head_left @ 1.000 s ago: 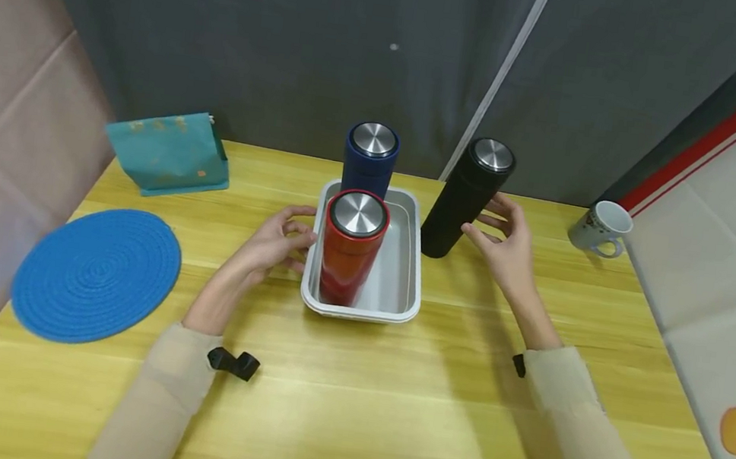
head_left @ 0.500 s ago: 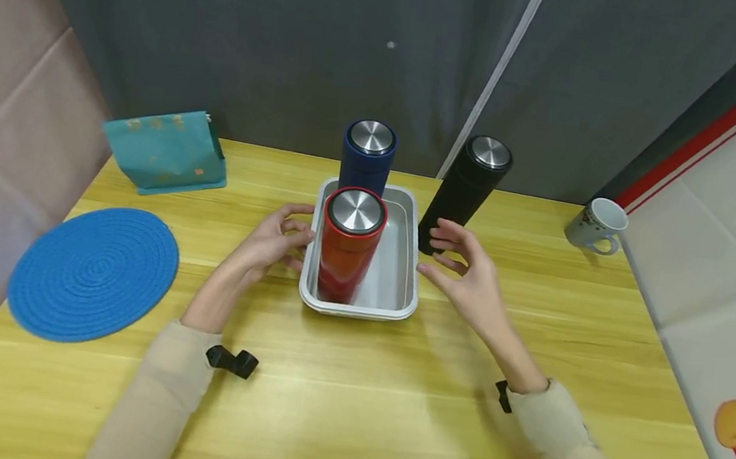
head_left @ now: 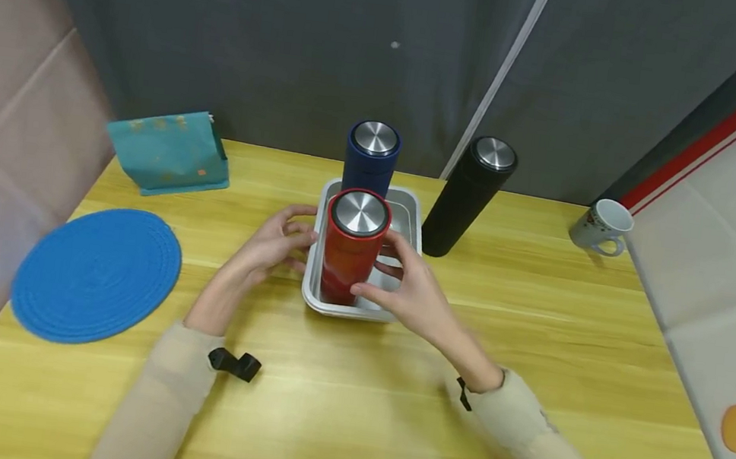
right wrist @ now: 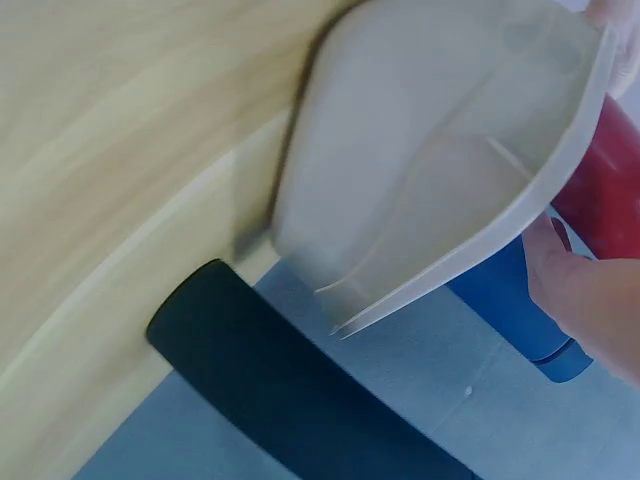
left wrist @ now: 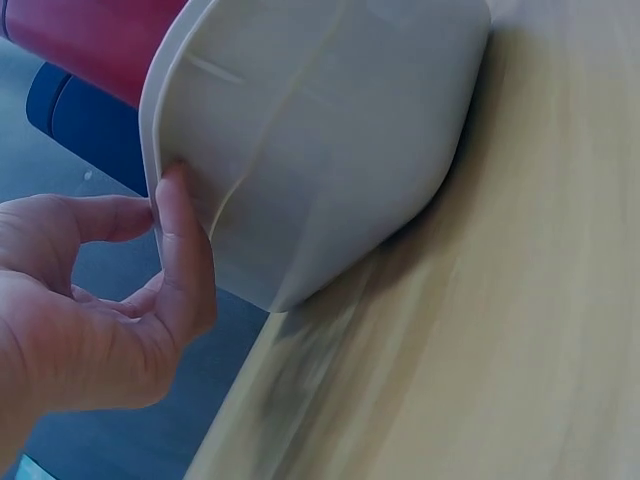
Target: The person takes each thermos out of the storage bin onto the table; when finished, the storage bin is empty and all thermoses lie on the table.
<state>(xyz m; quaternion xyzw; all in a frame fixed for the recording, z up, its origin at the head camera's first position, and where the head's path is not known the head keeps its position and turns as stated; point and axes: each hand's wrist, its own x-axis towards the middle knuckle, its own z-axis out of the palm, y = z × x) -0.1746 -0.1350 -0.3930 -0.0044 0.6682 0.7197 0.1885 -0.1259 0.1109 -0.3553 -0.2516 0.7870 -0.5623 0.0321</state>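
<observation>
we see the right hand curling its fingers around the red flask standing in the metal tray, left hand steadying the tray's rim, fingers relaxed; lifting it likely needs a firm grip.

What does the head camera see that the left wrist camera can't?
Only the head view shows the black flask, blue round mat, teal pouch, mug and right hand at the red flask. Only the left wrist view shows the tray's underside. Both show the left hand at the tray's rim.
</observation>
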